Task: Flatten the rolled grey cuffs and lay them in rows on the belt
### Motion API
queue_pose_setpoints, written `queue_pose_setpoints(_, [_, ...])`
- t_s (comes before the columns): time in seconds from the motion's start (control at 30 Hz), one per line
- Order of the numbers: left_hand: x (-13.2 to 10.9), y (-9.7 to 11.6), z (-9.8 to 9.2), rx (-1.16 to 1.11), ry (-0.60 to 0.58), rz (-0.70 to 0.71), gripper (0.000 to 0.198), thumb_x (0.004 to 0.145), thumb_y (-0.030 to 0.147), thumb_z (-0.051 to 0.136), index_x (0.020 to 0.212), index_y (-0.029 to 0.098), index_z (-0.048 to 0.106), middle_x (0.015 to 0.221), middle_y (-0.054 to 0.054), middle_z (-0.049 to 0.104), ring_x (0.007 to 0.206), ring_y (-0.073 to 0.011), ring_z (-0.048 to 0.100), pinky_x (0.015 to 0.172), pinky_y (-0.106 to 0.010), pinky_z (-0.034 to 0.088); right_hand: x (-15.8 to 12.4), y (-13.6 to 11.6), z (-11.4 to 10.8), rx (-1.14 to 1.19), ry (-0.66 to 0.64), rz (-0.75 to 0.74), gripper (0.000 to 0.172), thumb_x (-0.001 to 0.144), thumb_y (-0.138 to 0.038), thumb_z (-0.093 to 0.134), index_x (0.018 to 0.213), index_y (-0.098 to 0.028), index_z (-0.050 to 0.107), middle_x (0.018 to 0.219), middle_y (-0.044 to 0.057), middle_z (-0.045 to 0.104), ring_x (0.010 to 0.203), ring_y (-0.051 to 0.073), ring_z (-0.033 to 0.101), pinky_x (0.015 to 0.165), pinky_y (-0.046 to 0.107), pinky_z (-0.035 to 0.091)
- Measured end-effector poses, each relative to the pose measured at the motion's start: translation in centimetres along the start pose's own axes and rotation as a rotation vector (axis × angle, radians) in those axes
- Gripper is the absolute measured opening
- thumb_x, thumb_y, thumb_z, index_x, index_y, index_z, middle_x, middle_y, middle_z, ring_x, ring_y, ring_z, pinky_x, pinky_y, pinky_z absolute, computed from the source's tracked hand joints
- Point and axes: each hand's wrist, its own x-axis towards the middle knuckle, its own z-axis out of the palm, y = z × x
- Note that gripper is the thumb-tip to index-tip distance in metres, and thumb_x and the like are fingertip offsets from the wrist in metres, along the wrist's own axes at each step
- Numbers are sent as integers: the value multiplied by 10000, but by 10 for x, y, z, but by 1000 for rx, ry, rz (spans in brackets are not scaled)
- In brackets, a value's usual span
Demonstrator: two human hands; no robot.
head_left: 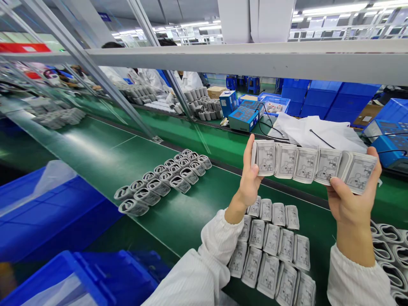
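Observation:
Between my two hands I hold up a row of several rolled grey cuffs (314, 165) with printed diagrams, pressed end to end above the green belt. My left hand (250, 178) grips the row's left end with thumb in front. My right hand (352, 199) clamps the right end. Below them more printed cuffs (272, 250) lie in rows on the green conveyor (191, 212). Both sleeves are white.
Two lines of rolled cuffs (162, 180) lie on the belt at left. More cuffs (390, 255) pile at the right edge. Blue bins (47, 212) stand at lower left. Blue testers (245, 115) and white bags (315, 131) sit across the belt. People in white work at the back.

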Motion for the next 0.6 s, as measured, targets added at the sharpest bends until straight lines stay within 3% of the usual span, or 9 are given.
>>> queue_pose_setpoints(0.13, [0, 5, -2, -66, 37, -80, 833, 1055, 614, 662, 1803, 453, 333, 1742, -57, 585, 1456, -343, 700, 1039, -443, 694, -2, -1, 2, -17, -9, -8, 1041, 639, -259, 1066, 1550, -551, 654, 1598, -21, 618, 1553, 344, 595, 1419, 751, 251])
queue_pose_setpoints(0.23, [1, 8, -4, -87, 50, -111, 828, 1035, 608, 680, 1789, 449, 375, 1687, -55, 635, 1354, -323, 747, 902, -373, 704, -4, -2, 5, -37, -10, -2, 1069, 642, -273, 1062, 1583, -532, 624, 1599, -3, 619, 1536, 350, 610, 1410, 754, 277])
queue_pose_setpoints(0.43, [2, 12, -4, -97, 81, -106, 840, 998, 610, 710, 1768, 440, 422, 1654, -49, 661, 1389, -339, 726, 1064, -455, 685, -6, -5, 7, -62, -17, -11, 1098, 634, -297, 1057, 1608, -507, 596, 1591, 8, 623, 1523, 346, 620, 1412, 731, 296])
queue_pose_setpoints(0.6, [2, 12, -2, -98, 74, -118, 863, 997, 617, 702, 1781, 435, 391, 1662, -56, 653, 1426, -359, 710, 1111, -494, 669, -5, -2, 5, -52, -21, -7, 1072, 637, -267, 1052, 1584, -520, 618, 1563, -4, 638, 1505, 334, 634, 1415, 727, 303])
